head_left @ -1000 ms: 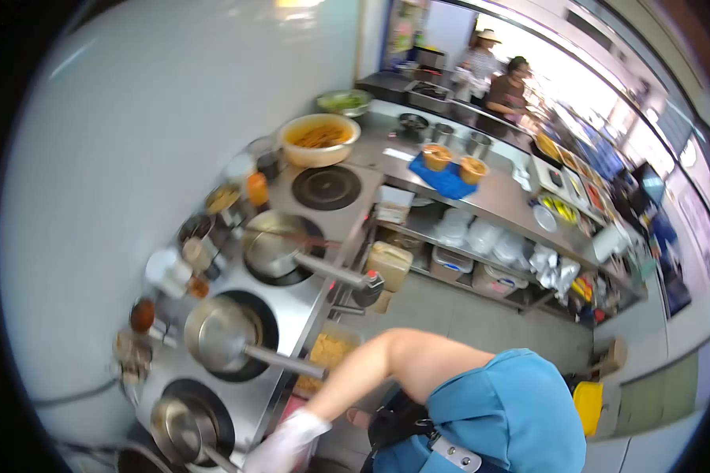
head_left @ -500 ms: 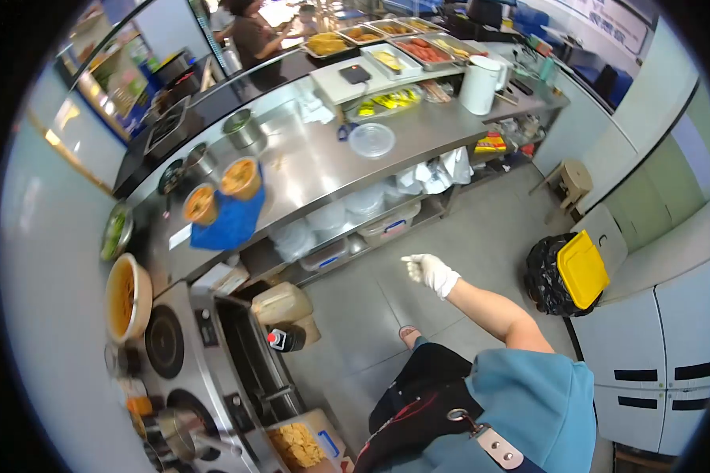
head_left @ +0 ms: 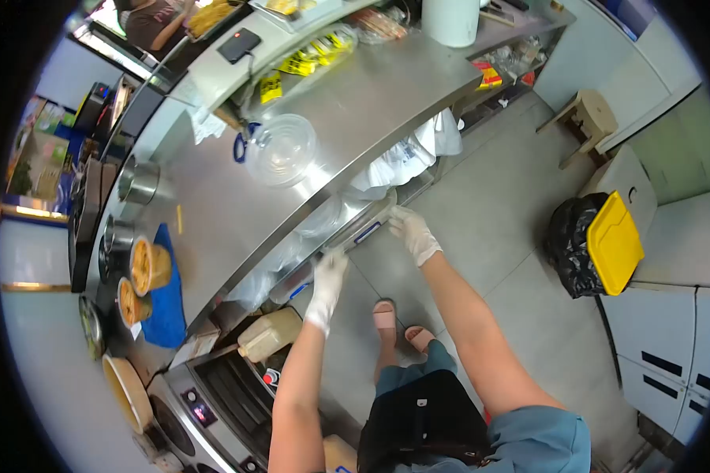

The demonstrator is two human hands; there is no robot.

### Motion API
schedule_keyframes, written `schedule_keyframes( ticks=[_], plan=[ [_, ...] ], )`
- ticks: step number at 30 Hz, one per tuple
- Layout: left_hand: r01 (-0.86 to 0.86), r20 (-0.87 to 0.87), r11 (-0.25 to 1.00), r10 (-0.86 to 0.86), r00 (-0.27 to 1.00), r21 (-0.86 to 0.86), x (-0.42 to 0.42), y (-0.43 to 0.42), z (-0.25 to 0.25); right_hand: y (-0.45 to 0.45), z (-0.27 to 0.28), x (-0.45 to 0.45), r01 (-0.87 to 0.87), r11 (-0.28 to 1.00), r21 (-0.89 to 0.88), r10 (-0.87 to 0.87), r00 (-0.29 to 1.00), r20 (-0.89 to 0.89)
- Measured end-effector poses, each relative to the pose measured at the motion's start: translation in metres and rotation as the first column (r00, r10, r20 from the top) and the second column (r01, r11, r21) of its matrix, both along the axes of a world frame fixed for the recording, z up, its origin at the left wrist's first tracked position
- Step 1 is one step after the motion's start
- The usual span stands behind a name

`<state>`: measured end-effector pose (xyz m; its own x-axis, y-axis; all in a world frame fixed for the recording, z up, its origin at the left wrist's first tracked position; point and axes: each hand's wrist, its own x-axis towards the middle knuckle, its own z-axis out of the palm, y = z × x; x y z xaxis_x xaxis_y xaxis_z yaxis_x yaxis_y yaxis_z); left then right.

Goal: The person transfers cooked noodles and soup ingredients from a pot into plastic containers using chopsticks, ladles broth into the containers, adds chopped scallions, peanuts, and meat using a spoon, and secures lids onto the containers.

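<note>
– Gloves (head_left: 321, 309) look white to you too? What's under them?

– Yep, white. Left hand (head_left: 330, 280) is at the left end of a clear plastic box (head_left: 358, 229) with a blue handle, right hand (head_left: 412, 234) at its right end. So they're apart, box front between them.

– Actually gripping it though?

– Can't tell tbh. Both are right by the corners, but touching or clamped on? No idea.

– And the box sits where?

– Low, under the steel counter (head_left: 402, 88), on the far side of the pink sandals (head_left: 384, 311). White plastic bags (head_left: 420, 148) are near its right end. Up on the counter there's a round clear container (head_left: 282, 150), blue scissor handles (head_left: 240, 147) just left of it. Yellow lid (head_left: 616, 243) on the black-bagged bin (head_left: 569, 248) is way off right.
</note>
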<state>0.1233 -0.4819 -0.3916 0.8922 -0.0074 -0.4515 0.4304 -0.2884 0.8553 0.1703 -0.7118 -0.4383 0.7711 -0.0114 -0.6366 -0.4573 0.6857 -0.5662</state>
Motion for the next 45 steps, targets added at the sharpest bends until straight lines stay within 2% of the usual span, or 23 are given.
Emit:
schedule_keyframes(
  ticks=[2, 4, 7, 8, 11, 12, 13, 14, 16, 19, 20, 24, 26, 27, 29, 33, 35, 36, 37, 38, 39, 41, 45],
  plan=[
    [-0.130, 0.019, 0.989, 0.132, 0.991, -0.074, 0.072, -0.040, -0.032, 0.009, -0.018, 0.033, 0.071, 0.995, 0.070, -0.072, 0.997, 0.022],
    [-0.267, 0.126, 0.844, 0.361, 0.924, -0.465, 0.121, -0.070, -0.089, 0.009, -0.026, 0.050, 0.136, 0.982, 0.132, -0.139, 0.990, 0.018],
    [-0.219, -0.026, 0.903, 0.226, 0.974, -0.370, 0.131, -0.095, -0.047, 0.011, -0.025, 0.051, 0.196, 0.970, 0.141, -0.195, 0.981, -0.020],
    [-0.101, 0.018, 0.911, 0.118, 0.993, -0.399, 0.136, -0.090, -0.055, 0.010, -0.028, 0.048, 0.167, 0.977, 0.131, -0.168, 0.986, 0.003],
    [-0.196, -0.087, 0.897, 0.176, 0.981, -0.397, 0.126, -0.087, -0.046, 0.006, -0.039, 0.041, 0.125, 0.991, 0.039, -0.126, 0.992, 0.015],
    [-0.242, -0.127, 0.926, 0.213, 0.969, -0.289, 0.122, -0.086, -0.040, 0.007, -0.040, 0.033, 0.120, 0.977, -0.176, -0.119, 0.993, 0.014],
    [-0.246, -0.130, 0.926, 0.217, 0.967, -0.286, 0.117, -0.079, -0.043, 0.012, -0.039, 0.021, 0.103, 0.920, -0.379, -0.110, 0.994, 0.004],
    [-0.230, -0.082, 0.931, 0.215, 0.973, -0.283, 0.113, -0.071, -0.049, 0.019, -0.022, 0.013, 0.099, 0.921, -0.377, -0.107, 0.994, 0.000],
    [-0.232, -0.007, 0.925, 0.241, 0.971, -0.301, 0.103, -0.063, -0.055, 0.033, 0.009, 0.001, 0.399, 0.851, -0.342, -0.323, 0.910, 0.259],
    [-0.175, 0.031, 0.959, 0.186, 0.982, -0.225, 0.094, -0.058, -0.046, 0.053, 0.010, -0.003, 0.327, 0.835, -0.442, -0.187, 0.925, 0.331],
    [-0.174, 0.031, 0.959, 0.185, 0.982, -0.223, 0.092, -0.058, -0.042, 0.056, 0.011, -0.005, 0.297, 0.874, -0.385, -0.200, 0.941, 0.272],
    [-0.174, 0.074, 0.959, 0.195, 0.978, -0.222, 0.085, -0.050, -0.036, 0.054, 0.000, -0.006, 0.329, 0.839, -0.434, -0.243, 0.939, 0.244],
    [-0.157, 0.123, 0.968, 0.183, 0.975, -0.193, 0.085, -0.049, -0.033, 0.046, 0.009, -0.005, 0.392, 0.674, -0.626, -0.257, 0.919, 0.299],
    [-0.194, 0.114, 0.960, 0.220, 0.969, -0.200, 0.084, -0.049, -0.032, 0.040, 0.013, -0.004, 0.390, 0.672, -0.629, -0.253, 0.920, 0.300],
    [-0.233, 0.103, 0.950, 0.258, 0.961, -0.210, 0.081, -0.048, -0.028, 0.030, 0.015, -0.006, 0.430, 0.536, -0.727, -0.219, 0.902, 0.372],
    [-0.312, 0.115, 0.924, 0.343, 0.932, -0.223, 0.076, -0.058, -0.014, 0.014, 0.013, -0.008, 0.383, 0.519, -0.764, -0.198, 0.924, 0.328],
    [-0.377, 0.076, 0.888, 0.409, 0.909, -0.264, 0.067, -0.063, -0.024, 0.006, 0.014, -0.016, 0.218, 0.445, -0.869, 0.064, 0.960, 0.273],
    [-0.276, 0.086, 0.949, 0.291, 0.953, -0.154, 0.063, -0.064, -0.037, 0.006, 0.015, -0.018, 0.216, 0.444, -0.870, 0.077, 0.958, 0.277],
    [-0.167, 0.079, 0.985, 0.170, 0.982, -0.042, 0.057, -0.066, -0.052, 0.007, 0.014, -0.021, 0.191, 0.630, -0.753, -0.015, 0.972, 0.233],
    [-0.396, -0.118, 0.893, 0.378, 0.918, -0.214, 0.050, -0.082, -0.051, 0.006, 0.018, -0.023, 0.176, 0.783, -0.597, -0.095, 0.982, 0.165],
    [-0.407, -0.122, 0.887, 0.389, 0.913, -0.219, 0.043, -0.086, -0.047, 0.004, 0.023, -0.027, 0.165, 0.781, -0.602, -0.081, 0.983, 0.165],
    [-0.563, -0.559, 0.653, 0.247, 0.791, -0.507, 0.033, -0.096, -0.006, -0.003, 0.043, -0.030, 0.064, 0.804, -0.591, -0.001, 0.994, 0.106],
    [-0.544, -0.412, 0.626, 0.360, 0.837, -0.558, 0.025, -0.098, 0.013, -0.002, 0.055, -0.028, 0.137, 0.748, -0.649, 0.047, 0.965, 0.258]
  ],
)
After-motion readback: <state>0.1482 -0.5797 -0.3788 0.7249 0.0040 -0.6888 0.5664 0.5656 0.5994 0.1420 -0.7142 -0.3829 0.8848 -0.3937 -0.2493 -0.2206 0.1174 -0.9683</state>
